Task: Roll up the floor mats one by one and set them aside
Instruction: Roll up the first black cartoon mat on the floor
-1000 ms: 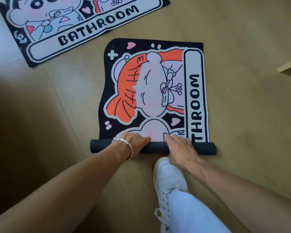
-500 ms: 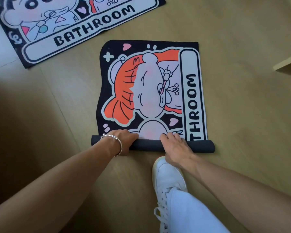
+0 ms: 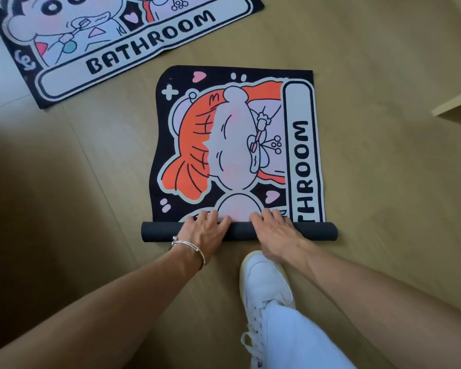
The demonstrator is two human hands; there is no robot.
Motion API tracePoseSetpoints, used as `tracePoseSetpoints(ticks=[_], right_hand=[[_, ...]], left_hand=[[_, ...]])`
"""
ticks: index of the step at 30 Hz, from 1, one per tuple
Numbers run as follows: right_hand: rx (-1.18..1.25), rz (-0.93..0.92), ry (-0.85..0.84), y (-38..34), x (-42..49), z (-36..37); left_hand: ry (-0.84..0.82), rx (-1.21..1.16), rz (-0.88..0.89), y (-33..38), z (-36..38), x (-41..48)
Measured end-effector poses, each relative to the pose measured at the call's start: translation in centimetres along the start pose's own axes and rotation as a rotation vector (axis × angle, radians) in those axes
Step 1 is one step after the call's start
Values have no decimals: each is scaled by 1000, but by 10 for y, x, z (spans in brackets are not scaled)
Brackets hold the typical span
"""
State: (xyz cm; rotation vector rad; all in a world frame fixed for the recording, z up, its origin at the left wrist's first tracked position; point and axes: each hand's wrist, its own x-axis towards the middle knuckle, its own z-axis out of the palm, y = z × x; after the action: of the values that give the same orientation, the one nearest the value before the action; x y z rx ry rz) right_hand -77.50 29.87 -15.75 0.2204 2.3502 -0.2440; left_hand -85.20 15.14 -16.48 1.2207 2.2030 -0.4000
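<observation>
Head view: left hand (image 3: 205,231) and right hand (image 3: 276,231) press flat-fingered atop the roll (image 3: 157,232) so the mat (image 3: 234,145) winds tight.

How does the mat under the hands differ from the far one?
The near mat is partly rolled under the left hand and right hand; the far mat lies flat, untouched. The near mat shows only THROOM; the far mat shows BATHROOM whole. Both are black-edged cartoon mats.

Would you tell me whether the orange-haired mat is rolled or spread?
Partly rolled: the mat has a dark roll at its near edge; the rest lies flat.
</observation>
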Motion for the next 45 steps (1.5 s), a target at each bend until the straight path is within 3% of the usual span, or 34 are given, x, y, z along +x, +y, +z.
tracePoseSetpoints(ticks=[5,10,18,25,30,35,40,45], right_hand=[[-48,-24,75,7,-6,6],[-52,-7,33,6,0,5],[-146,10,109,11,-8,6],[-38,58,44,11,3,-9],[-74,58,79,10,-1,-6],[104,62,28,9,-3,-11],[52,54,120,1,-6,-7],[199,79,-55,7,0,-16]], left_hand=[[-67,-92,-50,-3,-5,9],[37,113,54,8,-9,-1],[41,24,45,10,-15,10],[42,100,61,3,-10,9],[-36,-64,67,0,-15,20],[4,-61,-18,4,-9,10],[-49,-123,-107,1,-16,17],[43,-87,-60,6,-18,11]])
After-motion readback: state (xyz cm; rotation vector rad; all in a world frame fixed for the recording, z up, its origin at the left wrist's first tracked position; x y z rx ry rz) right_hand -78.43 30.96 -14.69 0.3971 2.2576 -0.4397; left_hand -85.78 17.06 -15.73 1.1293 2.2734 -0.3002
